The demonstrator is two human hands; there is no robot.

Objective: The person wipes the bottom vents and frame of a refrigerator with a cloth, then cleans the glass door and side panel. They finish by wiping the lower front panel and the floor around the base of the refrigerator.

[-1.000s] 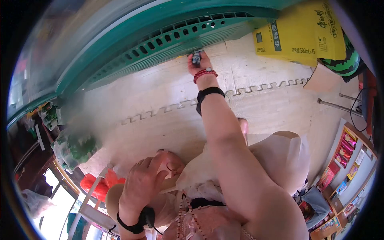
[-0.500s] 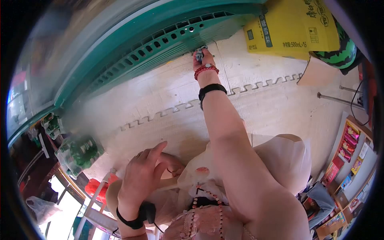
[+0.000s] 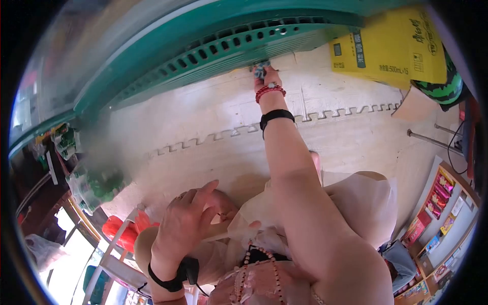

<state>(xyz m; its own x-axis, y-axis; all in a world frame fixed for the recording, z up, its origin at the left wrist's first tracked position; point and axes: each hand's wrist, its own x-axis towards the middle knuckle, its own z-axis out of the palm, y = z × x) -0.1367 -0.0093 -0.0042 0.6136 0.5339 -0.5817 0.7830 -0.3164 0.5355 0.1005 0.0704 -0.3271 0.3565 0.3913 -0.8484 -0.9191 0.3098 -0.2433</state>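
Note:
My right hand (image 3: 270,78) reaches far forward, its fingers closed around a bunched grey-blue cloth (image 3: 261,69). The cloth is down at the pale floor mat (image 3: 229,112), close under the green slotted base panel (image 3: 203,66) of a cabinet. Red beads and a black band circle that wrist. Nearer to me, my left hand (image 3: 184,216) hovers over my lap by my knee, holding nothing, with thumb and fingers apart. A black device on a strap sits at the left wrist.
A yellow carton (image 3: 389,53) stands at the upper right beside a green-and-black striped round object (image 3: 442,84). Wrapped green bottles (image 3: 99,183) and a red bag (image 3: 119,233) are at left. Shelves of packaged goods (image 3: 439,203) stand at lower right.
The view has shifted, so the cabinet base and carton appear farther right. Against the floor seams, my right hand with the cloth has slid slightly left along the base. My left hand barely differs.

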